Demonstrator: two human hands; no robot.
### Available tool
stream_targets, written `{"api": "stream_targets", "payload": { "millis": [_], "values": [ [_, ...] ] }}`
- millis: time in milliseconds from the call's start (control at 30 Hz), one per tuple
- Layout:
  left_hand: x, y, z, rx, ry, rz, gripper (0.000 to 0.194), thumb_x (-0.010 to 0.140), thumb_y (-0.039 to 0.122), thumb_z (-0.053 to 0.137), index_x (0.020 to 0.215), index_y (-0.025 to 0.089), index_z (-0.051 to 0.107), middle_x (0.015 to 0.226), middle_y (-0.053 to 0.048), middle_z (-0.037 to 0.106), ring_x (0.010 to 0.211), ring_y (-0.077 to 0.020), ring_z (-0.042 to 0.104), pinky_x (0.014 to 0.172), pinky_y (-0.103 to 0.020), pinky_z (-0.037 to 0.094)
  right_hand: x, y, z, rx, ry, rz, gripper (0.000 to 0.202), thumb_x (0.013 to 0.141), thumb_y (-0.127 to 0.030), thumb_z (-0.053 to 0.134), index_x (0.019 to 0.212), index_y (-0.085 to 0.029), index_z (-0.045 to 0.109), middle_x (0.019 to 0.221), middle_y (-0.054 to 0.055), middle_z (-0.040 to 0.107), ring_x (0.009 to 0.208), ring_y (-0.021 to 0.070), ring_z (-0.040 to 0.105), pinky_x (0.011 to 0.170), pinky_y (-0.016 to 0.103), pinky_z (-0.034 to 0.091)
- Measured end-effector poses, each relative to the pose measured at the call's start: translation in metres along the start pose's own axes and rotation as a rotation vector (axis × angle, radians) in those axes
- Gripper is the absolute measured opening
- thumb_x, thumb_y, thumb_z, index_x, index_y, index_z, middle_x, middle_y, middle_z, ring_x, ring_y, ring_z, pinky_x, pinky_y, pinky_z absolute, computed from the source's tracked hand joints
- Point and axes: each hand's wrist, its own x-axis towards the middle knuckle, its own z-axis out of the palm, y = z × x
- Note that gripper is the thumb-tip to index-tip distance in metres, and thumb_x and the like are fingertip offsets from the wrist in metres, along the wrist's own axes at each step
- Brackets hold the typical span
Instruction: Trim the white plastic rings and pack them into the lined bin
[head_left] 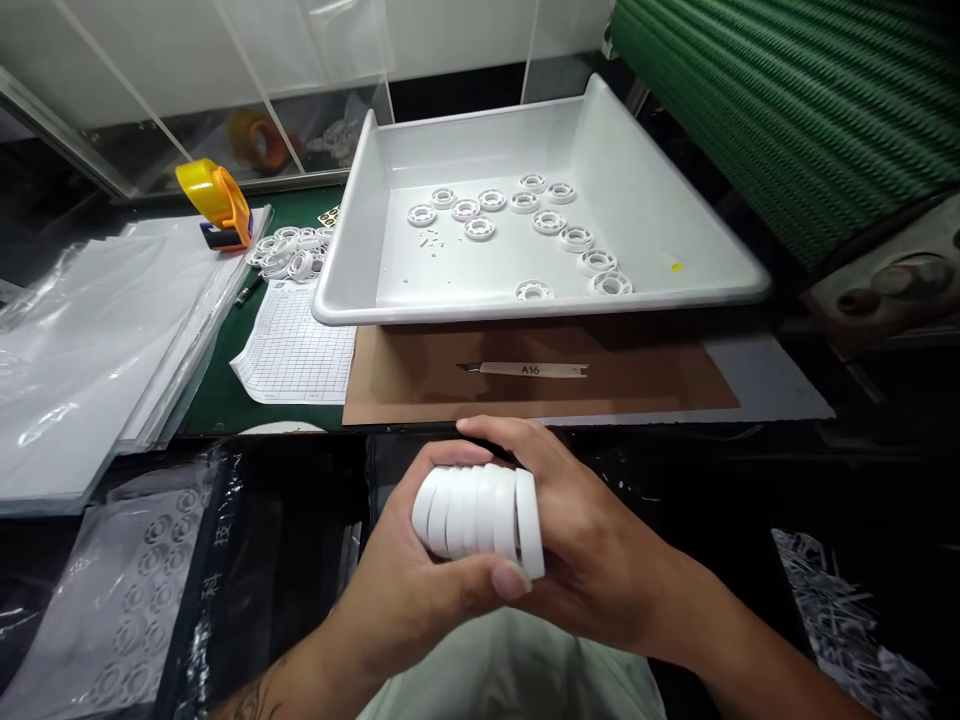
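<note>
Several white plastic rings [472, 512] are lined up face to face in a stack between my hands, above my lap. My left hand [420, 560] wraps round the stack, its thumb pressed along the near side. My right hand [577, 520] closes on the right end, where the last ring tilts slightly away from the others. Its fingertips are partly hidden behind the stack. Beyond my hands, a craft knife [529, 370] marked A16 lies on a brown cardboard sheet [405, 390].
A white tray [667, 220] with several loose rings and small scraps stands behind the cardboard. To its left are a ring pile [289, 252], a printed form [304, 340], a tape dispenser [217, 205] and plastic bags [90, 330]. Plastic offcuts [847, 620] lie at lower right.
</note>
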Motion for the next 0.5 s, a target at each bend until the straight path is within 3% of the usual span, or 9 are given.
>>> {"api": "stream_targets", "payload": {
  "millis": [133,233,367,500],
  "values": [
    [-0.001,-0.002,0.001,0.043,0.051,0.018,0.054,0.07,0.026,0.099,0.115,0.028,0.069,0.087,0.003,0.069,0.073,-0.0073,0.059,0.069,-0.015,0.055,0.001,-0.002,0.0,-0.052,-0.035,-0.003,0.06,0.113,-0.05,0.049,0.147,-0.001,0.05,0.151,0.025,0.052,0.142,0.0306,0.05,0.117,0.047,0.048],
    [-0.001,0.0,0.005,0.077,0.053,0.05,0.053,0.069,0.022,0.098,0.113,0.029,0.07,0.096,0.002,0.073,0.077,-0.0082,0.063,0.073,-0.016,0.057,-0.001,-0.001,-0.001,-0.021,-0.039,0.002,0.06,0.11,-0.049,0.056,0.147,-0.002,0.051,0.153,0.025,0.05,0.143,0.0318,0.05,0.119,0.048,0.047],
    [-0.001,0.005,0.008,0.109,0.055,0.12,0.053,0.069,0.012,0.096,0.112,0.029,0.071,0.112,0.0,0.075,0.091,-0.0116,0.07,0.082,-0.018,0.06,-0.003,0.001,-0.004,0.151,-0.065,0.038,0.031,0.106,-0.042,0.068,0.12,-0.016,0.074,0.154,0.019,0.048,0.143,0.0332,0.051,0.12,0.046,0.047],
    [-0.003,0.009,0.013,0.106,0.056,0.137,0.055,0.069,0.005,0.093,0.113,0.03,0.071,0.116,0.0,0.075,0.093,-0.0124,0.071,0.08,-0.018,0.061,-0.003,-0.002,-0.003,0.258,0.023,0.052,0.038,0.107,-0.051,0.064,0.11,-0.015,0.078,0.148,0.018,0.054,0.136,0.0315,0.058,0.112,0.039,0.054]
  ]
}}
